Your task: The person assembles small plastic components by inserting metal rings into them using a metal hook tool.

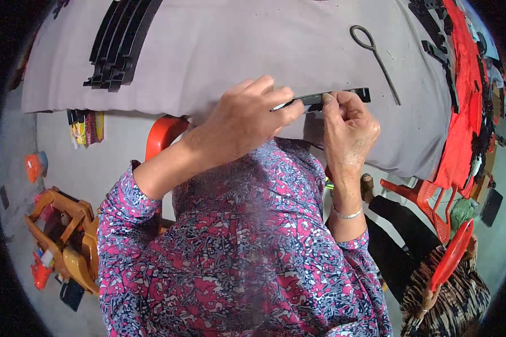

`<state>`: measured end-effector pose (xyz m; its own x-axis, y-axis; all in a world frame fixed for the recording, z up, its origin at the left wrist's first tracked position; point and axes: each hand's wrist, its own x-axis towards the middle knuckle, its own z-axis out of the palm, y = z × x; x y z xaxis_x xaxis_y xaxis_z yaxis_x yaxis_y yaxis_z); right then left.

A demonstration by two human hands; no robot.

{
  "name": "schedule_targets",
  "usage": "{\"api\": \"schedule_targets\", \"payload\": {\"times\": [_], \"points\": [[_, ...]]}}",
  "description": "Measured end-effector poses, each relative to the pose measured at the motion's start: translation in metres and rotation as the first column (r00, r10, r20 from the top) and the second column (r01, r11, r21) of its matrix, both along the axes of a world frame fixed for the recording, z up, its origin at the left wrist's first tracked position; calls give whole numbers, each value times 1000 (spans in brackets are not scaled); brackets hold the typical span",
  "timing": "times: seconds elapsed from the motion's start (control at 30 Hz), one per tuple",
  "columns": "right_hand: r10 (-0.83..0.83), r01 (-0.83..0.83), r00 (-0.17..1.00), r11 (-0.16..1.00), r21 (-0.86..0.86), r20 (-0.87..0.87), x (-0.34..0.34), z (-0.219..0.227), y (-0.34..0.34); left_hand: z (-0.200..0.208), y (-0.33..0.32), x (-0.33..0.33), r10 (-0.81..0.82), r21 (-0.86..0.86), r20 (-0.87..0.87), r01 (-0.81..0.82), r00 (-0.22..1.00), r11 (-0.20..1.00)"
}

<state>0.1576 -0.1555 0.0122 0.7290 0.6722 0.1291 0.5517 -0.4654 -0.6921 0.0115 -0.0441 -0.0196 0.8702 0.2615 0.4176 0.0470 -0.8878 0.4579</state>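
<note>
A slim black plastic strip (pixel 314 100) is held level near the table's front edge, between my two hands. My left hand (pixel 252 115) has its fingers curled around the strip's left end, which they partly hide. Thumb and fingertips of my right hand (pixel 351 124) pinch the strip nearer its right end, and a short piece sticks out beyond them. To the right lies a dark metal rod with a looped end (pixel 383 64). Several long curved black strips (pixel 121 45) rest side by side at the table's far left.
A grey cloth (pixel 236 42) covers the table. Red cloth (pixel 461 112) with black pieces borders it on the right. A red chair (pixel 166 135) is at the front edge, with wooden furniture (pixel 64 241) at lower left. Another person (pixel 444 286) sits at lower right by a red plastic chair (pixel 424 196).
</note>
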Motion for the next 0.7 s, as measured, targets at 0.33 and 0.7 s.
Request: {"api": "schedule_targets", "payload": {"times": [0.33,0.7], "points": [[3,63,921,986,155,-390,-5,-10,-11,-4,-4,-2,18,78,42,-21,999,997],[120,-122,989,992,-16,-89,2,2,-18,-2,-8,-4,30,114,13,-32,999,993]]}}
